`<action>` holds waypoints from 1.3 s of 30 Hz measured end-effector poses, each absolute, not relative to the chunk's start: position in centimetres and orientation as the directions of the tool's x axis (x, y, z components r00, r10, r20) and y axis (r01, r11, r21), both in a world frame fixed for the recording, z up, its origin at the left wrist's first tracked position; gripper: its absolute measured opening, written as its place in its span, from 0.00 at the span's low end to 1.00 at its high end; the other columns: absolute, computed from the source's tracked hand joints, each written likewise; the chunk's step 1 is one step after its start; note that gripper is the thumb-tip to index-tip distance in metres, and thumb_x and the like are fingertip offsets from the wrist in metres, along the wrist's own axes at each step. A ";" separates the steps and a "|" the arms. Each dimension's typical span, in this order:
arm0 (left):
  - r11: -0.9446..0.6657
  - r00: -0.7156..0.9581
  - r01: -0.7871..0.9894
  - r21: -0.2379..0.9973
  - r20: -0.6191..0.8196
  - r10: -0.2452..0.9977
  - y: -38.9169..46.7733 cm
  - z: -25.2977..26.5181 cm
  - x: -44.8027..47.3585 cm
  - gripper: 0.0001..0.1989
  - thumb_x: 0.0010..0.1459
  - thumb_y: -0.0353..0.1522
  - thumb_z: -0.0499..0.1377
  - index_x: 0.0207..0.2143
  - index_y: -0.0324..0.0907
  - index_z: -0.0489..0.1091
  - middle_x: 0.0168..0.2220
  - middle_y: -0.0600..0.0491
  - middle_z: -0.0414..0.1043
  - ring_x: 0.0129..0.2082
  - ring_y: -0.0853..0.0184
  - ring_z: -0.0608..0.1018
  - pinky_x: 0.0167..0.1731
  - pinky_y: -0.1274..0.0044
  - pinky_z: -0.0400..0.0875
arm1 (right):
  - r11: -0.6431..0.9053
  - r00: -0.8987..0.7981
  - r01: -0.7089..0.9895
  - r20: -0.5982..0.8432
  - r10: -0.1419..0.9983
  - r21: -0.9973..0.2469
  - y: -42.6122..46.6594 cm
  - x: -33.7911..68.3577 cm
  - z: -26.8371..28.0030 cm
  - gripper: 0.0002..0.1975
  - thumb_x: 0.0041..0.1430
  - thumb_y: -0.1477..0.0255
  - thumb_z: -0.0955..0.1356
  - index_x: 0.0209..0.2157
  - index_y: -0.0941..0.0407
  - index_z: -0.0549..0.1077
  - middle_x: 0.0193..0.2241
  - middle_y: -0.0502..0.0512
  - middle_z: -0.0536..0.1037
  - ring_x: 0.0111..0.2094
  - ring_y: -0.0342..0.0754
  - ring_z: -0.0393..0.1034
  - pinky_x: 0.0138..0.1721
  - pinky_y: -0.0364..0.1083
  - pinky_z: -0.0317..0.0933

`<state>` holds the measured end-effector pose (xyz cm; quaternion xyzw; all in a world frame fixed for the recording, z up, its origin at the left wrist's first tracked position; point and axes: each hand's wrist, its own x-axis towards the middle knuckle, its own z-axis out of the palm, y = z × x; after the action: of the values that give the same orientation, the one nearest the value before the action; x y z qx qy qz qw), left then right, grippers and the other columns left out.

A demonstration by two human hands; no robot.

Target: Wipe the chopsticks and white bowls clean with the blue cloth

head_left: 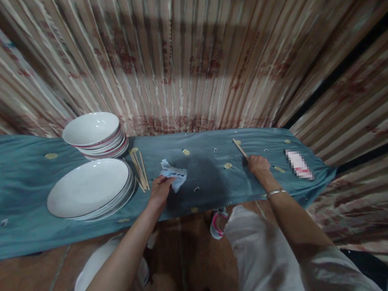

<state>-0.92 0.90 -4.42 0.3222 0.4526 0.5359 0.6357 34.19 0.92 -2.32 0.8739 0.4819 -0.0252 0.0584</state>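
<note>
Over the middle of the cloth-covered table, my left hand (160, 190) is closed on a crumpled pale blue-white cloth or tissue (175, 174). Further right, my right hand (259, 163) grips a wooden chopstick (239, 148), whose far end points away toward the curtain; whether it is one stick or a pair I cannot tell. Just left of my left hand, several loose chopsticks (139, 171) lie on the table. Beside them stands a stack of white plates (90, 187), and behind it a stack of white bowls (92, 128) with reddish bands.
The table wears a teal cloth (211, 185) with small yellow motifs. A pixelated pinkish-white item (299, 164) lies near its right end. Pleated patterned curtains (171, 56) hang right behind the table, with dark bars (347, 64) at the right. My legs are close to the front edge.
</note>
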 end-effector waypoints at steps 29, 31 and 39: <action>0.243 0.042 -0.415 0.877 -0.248 0.968 -0.9 -3.5 -1.0 0.09 0.30 0.32 0.68 0.18 0.40 0.73 0.23 0.54 0.76 0.26 0.68 0.74 0.32 0.76 0.67 | -0.441 0.459 0.878 -0.067 0.886 0.184 0.1 30.9 -0.5 0.16 0.63 0.71 0.60 0.43 0.65 0.74 0.40 0.75 0.76 0.45 0.61 0.73 0.42 0.53 0.64; 0.249 0.043 -0.417 0.874 -0.255 0.966 -1.0 -3.6 -1.1 0.09 0.29 0.32 0.68 0.18 0.40 0.73 0.22 0.54 0.75 0.26 0.67 0.74 0.32 0.75 0.67 | -0.364 0.373 0.919 -0.032 0.927 0.150 -0.1 28.5 -0.3 0.16 0.63 0.69 0.60 0.42 0.65 0.74 0.39 0.74 0.77 0.43 0.60 0.73 0.42 0.52 0.64; 0.254 0.019 -0.446 0.858 -0.274 0.962 -2.0 -3.6 -2.2 0.06 0.31 0.30 0.66 0.16 0.40 0.71 0.18 0.57 0.71 0.23 0.70 0.72 0.30 0.77 0.66 | 0.002 -0.005 0.983 -0.014 1.000 -0.182 0.2 16.1 -1.8 0.14 0.64 0.71 0.59 0.41 0.57 0.75 0.37 0.63 0.79 0.39 0.52 0.75 0.40 0.45 0.62</action>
<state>-2.16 -2.05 -3.57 0.2881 0.4472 0.5388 0.6532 16.14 0.17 -1.78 0.7028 0.7054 -0.0700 -0.0595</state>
